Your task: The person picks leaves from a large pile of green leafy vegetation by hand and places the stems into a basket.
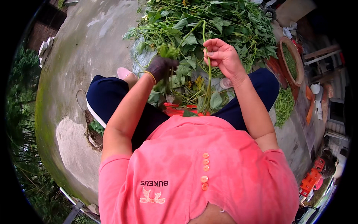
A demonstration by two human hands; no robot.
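Note:
A long green vine stem (208, 80) is pinched between the thumb and fingers of my bare right hand (223, 58). It bends over above the hand and hangs down toward my lap. My left hand (161, 69), in a dark glove with a yellowish cuff edge, is closed around a bunch of green stems (167, 51), slightly blurred. Just beyond both hands lies a big heap of leafy vines (238, 28). Loose leaves and some yellowed ones (199, 82) lie between my legs, close to a red thing (175, 109) that is mostly covered.
A woven basket (94, 133) with greens stands by my left knee. On the right, a round woven tray (282, 61) holds green pieces, with a pile of cut green stems (284, 106) near it on the concrete floor (89, 48). An orange-red crate (312, 178) sits farther right.

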